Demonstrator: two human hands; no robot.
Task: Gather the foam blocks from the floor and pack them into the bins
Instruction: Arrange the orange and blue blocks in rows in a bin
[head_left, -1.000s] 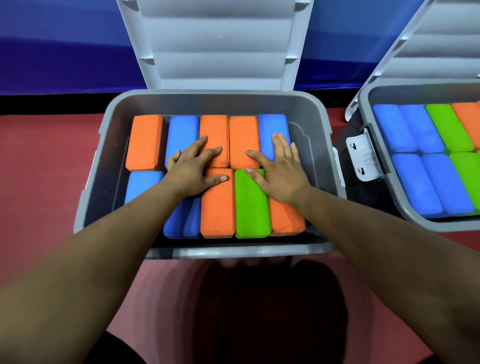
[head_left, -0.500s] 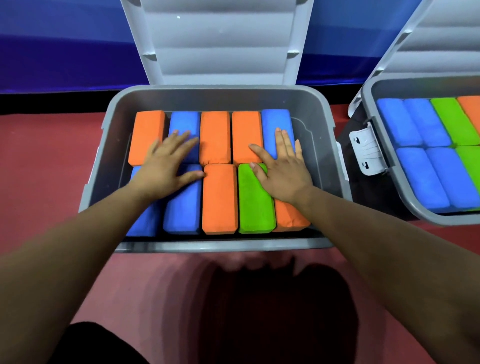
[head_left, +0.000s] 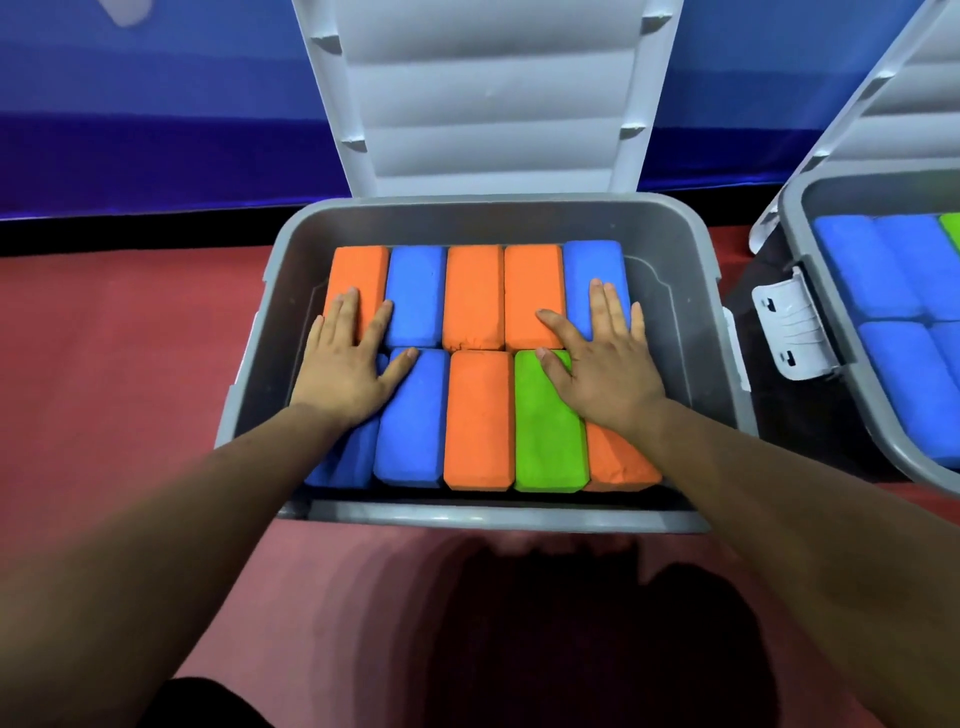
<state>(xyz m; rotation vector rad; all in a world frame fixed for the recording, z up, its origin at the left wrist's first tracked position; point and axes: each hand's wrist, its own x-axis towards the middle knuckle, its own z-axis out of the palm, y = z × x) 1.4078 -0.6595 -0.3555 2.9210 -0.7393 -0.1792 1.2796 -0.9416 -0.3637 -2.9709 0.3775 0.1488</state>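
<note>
Pressure shifts outward as left hand (head_left: 345, 374) slides onto the end foam blocks (head_left: 363, 267) under flat, empty fingers (head_left: 347, 317), right hand (head_left: 605, 364) pressing too, levelling the bin (head_left: 493, 519)

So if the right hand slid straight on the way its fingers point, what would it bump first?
Probably the back wall of the grey plastic bin. The right hand lies flat on the blue foam block in the far right corner, fingers pointing away; beyond that block only the wall shows.
</note>
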